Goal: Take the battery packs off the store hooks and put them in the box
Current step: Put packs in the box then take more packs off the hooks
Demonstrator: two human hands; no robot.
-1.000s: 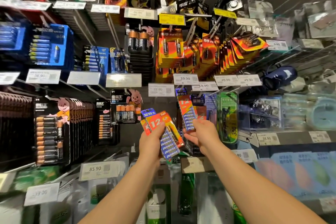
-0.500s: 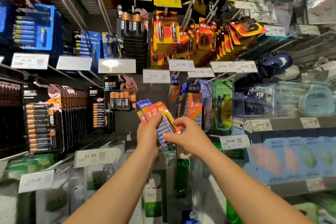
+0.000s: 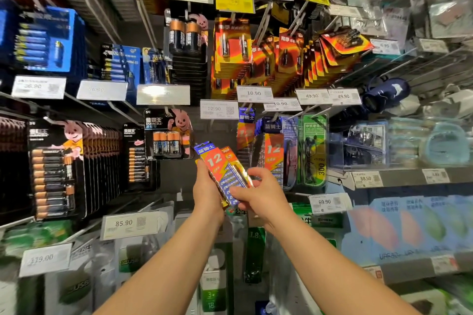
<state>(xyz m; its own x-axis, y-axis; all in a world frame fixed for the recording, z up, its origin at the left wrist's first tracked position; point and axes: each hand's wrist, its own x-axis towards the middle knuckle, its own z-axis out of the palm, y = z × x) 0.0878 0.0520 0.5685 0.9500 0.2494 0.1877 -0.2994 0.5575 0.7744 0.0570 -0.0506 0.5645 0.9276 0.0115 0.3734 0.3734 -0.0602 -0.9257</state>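
Note:
My left hand [image 3: 208, 192] grips a small stack of blue-and-orange battery packs [image 3: 222, 169] marked "12", held tilted in front of the display. My right hand [image 3: 258, 193] is at the lower right edge of that stack, thumb on the front pack and fingers curled around its side. More packs of the same kind [image 3: 272, 151] hang on a store hook just right of and behind my hands. The box is not in view.
Black Duracell packs [image 3: 167, 135] hang left of my hands, orange packs [image 3: 233, 51] above. Price tags [image 3: 218, 109] stick out on the hook ends. Green-packed reading glasses [image 3: 314, 151] hang at the right. A shelf edge [image 3: 399, 178] juts out further right.
My right hand carried a pack from the hook to the stack in my left hand and now holds the stack's lower edge. The view has shifted slightly downward.

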